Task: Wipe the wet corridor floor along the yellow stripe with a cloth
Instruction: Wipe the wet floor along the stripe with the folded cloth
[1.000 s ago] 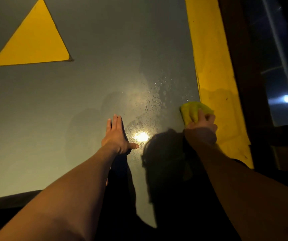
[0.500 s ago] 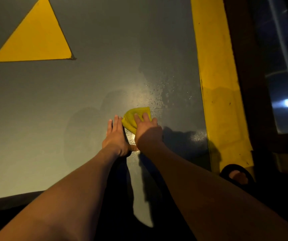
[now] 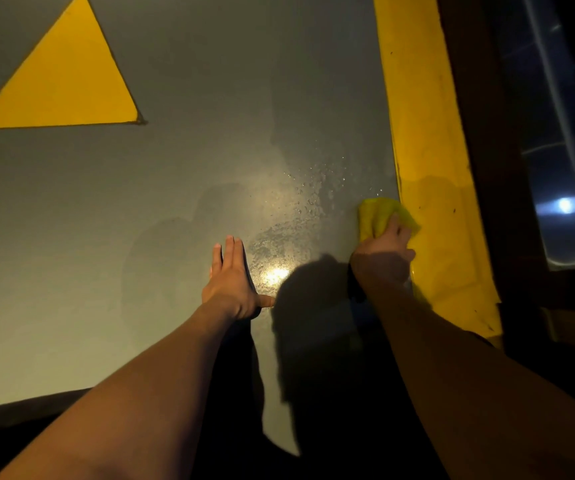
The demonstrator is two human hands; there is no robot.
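Head camera looks steeply down, close over the floor [image 3: 182, 188]; arms reach forward.

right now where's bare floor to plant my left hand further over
Bare grey floor lies left of the left hand, below the yellow triangle. Crowded rightward: droplets, then the right hand gripping the cloth against the yellow stripe.

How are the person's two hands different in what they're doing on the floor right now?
The left hand lies flat on the grey floor with straight fingers, holding nothing; the right hand has its fingers on a yellow cloth. The left hand sits beside the bright reflection in the wet patch; the right hand is at the edge of the yellow stripe. Both reach forward, down at the floor.
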